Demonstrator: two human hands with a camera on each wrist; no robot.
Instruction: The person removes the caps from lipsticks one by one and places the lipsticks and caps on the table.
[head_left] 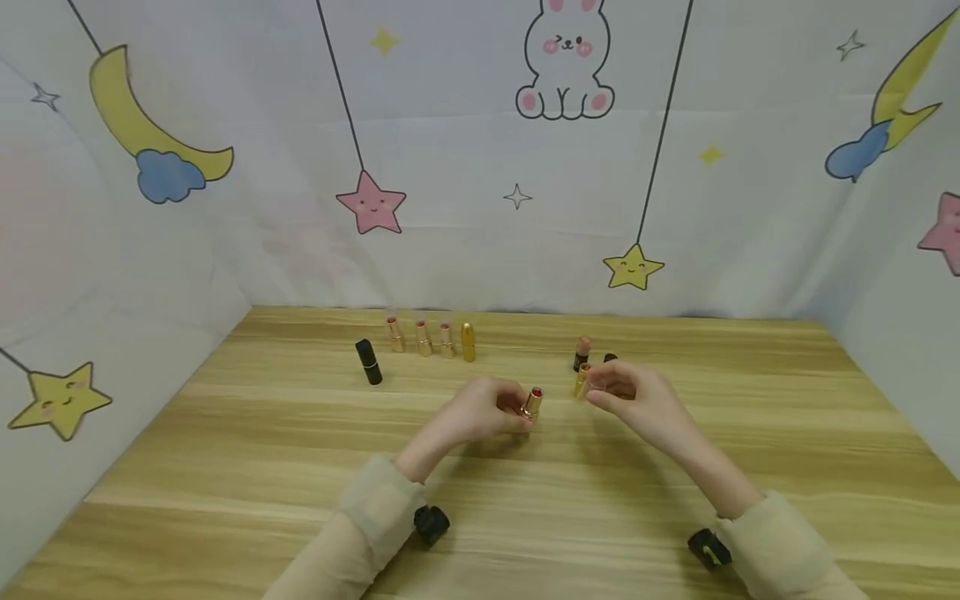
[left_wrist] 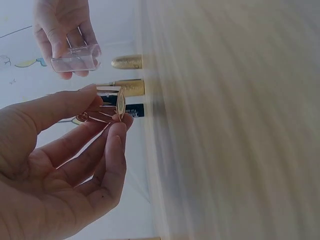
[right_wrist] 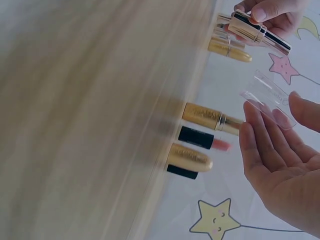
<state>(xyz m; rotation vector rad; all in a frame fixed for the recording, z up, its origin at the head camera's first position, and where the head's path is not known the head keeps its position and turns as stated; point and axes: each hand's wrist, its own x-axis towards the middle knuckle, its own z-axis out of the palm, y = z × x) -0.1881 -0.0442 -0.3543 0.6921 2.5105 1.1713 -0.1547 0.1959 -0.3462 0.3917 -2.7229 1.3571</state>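
Note:
My left hand (head_left: 483, 410) pinches an uncapped gold lipstick (head_left: 533, 402) between thumb and fingers, raised off the table with its red tip up. In my right hand (head_left: 648, 404) is a clear lipstick cap (right_wrist: 270, 100), held by thumb and fingers and apart from the lipstick. Beside the right hand stands another gold lipstick (head_left: 582, 380) without a cap, and behind it a black lipstick (head_left: 581, 355) with a pinkish tip. A gold rounded cap (right_wrist: 190, 157) and a black cap (right_wrist: 182, 171) stand nearby; the right hand mostly hides them in the head view.
Toward the back left, three clear-capped lipsticks (head_left: 423, 340) stand in a row with a gold bullet-shaped lipstick (head_left: 468, 342). A black lipstick tube (head_left: 368, 362) stands left of them. The wooden table (head_left: 300, 467) meets a printed cloth (head_left: 450, 267) behind.

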